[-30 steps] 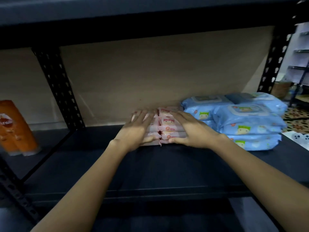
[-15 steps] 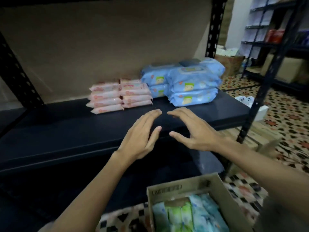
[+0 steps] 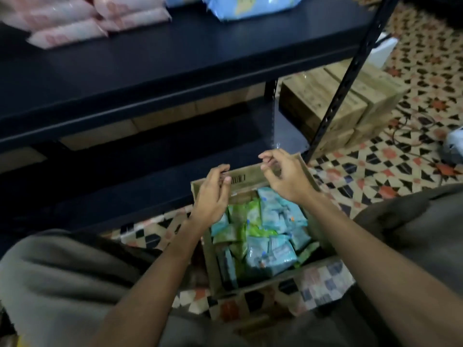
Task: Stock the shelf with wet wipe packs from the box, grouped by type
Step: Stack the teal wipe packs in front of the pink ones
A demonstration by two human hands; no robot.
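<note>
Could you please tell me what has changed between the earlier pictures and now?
Both hands let go of the pink packs and drew back down from the shelf; the left hand and right hand now hover empty over the box. The stacked packs stayed put.

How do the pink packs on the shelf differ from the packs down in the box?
The pink packs lie flat in neat stacks on the shelf; the boxed packs are green and light blue, jumbled at angles in the cardboard box. The pink ones are already stocked, the boxed ones not. Both look like soft wrapped packs.
</note>
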